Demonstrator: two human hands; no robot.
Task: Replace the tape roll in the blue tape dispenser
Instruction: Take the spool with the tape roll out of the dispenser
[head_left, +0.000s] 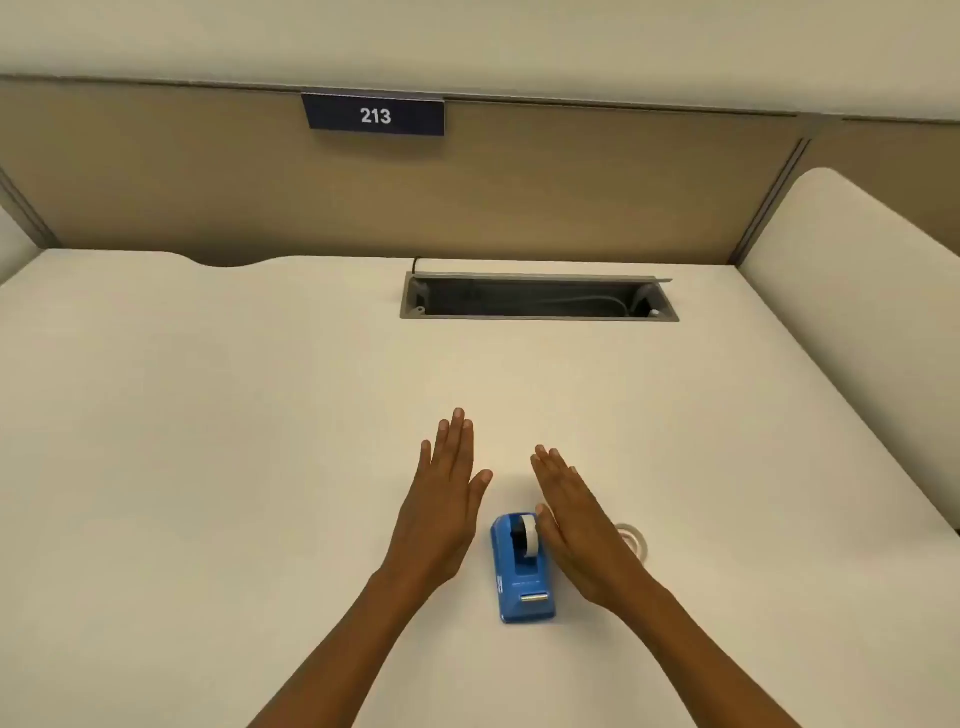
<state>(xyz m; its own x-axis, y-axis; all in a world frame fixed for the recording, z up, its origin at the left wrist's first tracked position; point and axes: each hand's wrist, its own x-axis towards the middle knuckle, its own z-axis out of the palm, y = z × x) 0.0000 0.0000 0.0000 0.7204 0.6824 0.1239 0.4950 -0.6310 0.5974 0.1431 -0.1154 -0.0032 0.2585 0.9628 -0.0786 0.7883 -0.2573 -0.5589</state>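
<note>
The blue tape dispenser (522, 571) stands on the cream desk (208, 441), its cutter end toward me. A white tape roll (529, 536) sits in its cradle. A second, clear tape roll (635, 540) lies flat on the desk to the right, partly hidden behind my right hand. My left hand (441, 514) hovers flat just left of the dispenser, fingers straight, holding nothing. My right hand (579, 530) is flat just right of the dispenser, its thumb close to the mounted roll, also holding nothing.
An open grey cable tray (537, 297) is recessed in the desk at the back. A tan partition with a dark "213" sign (375, 115) rises behind. A cream side panel (857, 312) borders the desk on the right.
</note>
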